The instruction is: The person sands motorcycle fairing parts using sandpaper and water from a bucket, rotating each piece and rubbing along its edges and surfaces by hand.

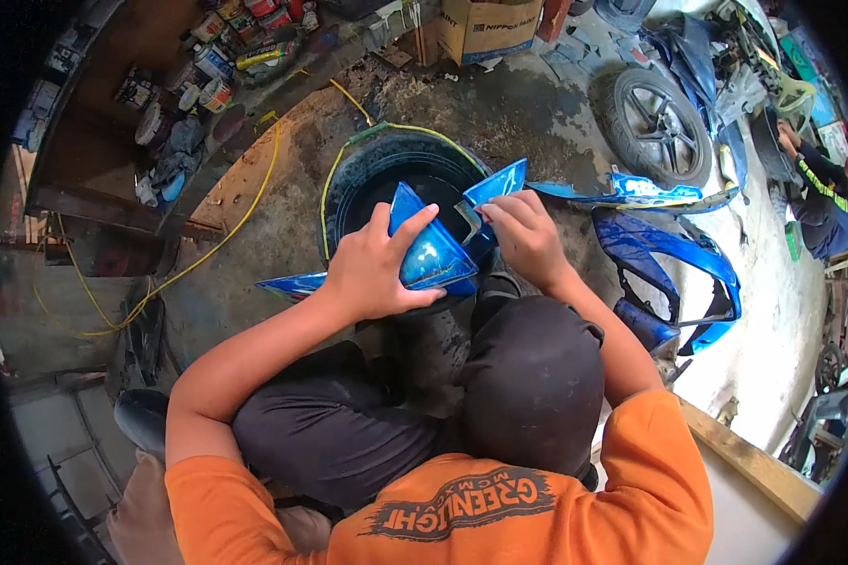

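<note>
A glossy blue motorcycle fairing panel [431,252] is held over a black bucket [344,193] in front of me. My left hand [372,264] grips its near left side, thumb and fingers spread across the painted face. At a pointed blue part [501,183] on the right, my right hand [528,235] is closed, fingers curled against the edge; its fingertips are partly hidden. Whether both blue parts are one piece, I cannot tell. A narrow blue tip [290,283] sticks out beyond my left wrist. Dark liquid seems to lie in the bucket.
More blue fairing pieces [716,282] and a wheel with a tyre [658,132] lie to the right. A yellow hose [207,247] runs across the floor at left, near a shelf of cans [215,94]. Another person [824,202] is at far right.
</note>
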{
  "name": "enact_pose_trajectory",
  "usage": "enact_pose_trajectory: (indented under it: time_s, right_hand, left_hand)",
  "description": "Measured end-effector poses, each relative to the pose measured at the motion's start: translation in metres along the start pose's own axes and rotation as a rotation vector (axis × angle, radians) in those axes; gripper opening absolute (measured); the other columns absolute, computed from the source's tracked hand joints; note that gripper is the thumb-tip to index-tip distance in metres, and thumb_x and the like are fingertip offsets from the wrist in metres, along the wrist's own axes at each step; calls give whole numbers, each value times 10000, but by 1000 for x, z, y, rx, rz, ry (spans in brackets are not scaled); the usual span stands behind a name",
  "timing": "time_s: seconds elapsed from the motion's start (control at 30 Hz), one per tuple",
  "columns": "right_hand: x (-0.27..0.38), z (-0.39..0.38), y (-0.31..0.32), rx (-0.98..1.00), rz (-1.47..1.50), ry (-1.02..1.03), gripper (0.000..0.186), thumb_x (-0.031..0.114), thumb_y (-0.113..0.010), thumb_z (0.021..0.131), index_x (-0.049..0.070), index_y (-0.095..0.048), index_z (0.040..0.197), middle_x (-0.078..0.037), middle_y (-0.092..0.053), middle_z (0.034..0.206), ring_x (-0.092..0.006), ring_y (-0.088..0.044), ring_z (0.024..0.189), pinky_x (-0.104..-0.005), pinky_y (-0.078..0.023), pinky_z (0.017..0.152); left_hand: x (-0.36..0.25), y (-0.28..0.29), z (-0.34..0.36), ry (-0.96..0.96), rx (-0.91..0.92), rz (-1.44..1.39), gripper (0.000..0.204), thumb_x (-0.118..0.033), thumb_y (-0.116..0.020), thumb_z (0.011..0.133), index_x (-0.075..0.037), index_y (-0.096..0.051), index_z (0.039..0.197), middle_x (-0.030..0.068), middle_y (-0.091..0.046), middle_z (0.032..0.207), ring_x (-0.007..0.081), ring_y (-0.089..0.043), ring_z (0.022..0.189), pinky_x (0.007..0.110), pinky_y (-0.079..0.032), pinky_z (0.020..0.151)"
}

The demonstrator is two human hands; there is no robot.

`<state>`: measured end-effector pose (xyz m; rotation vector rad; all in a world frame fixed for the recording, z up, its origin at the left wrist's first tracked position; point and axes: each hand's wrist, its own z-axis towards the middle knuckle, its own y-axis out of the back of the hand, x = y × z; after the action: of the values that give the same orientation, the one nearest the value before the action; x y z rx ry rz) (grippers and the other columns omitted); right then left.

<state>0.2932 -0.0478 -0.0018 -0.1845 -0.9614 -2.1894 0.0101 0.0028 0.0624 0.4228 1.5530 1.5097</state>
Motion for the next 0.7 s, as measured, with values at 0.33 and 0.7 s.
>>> enact_pose_trajectory:
  time_s: [0.33,0.7]
  right_hand:
    - [-8,-6,11,-16,-41,-4,225,-49,-729,849,3,-751,1067,-125,-742,1046,-331,-702,954,-425,-582,854]
    - [-8,-10,12,-99,-23,-131,189,-57,-736,909,-12,-741,1093,-128,-753,1064,-340,-707,963,-431,-587,845]
  left_hand:
    - [-4,3,0,20,7,-10,1179,-551,-962,682,-266,-389,1672,242,-536,1188,446,-715,880,534,-610,743]
    - [-5,3,3,38,29,-10,1171,-555,-959,681,-266,-398,1667,247,-539,1183,452,-713,856,535,-607,733]
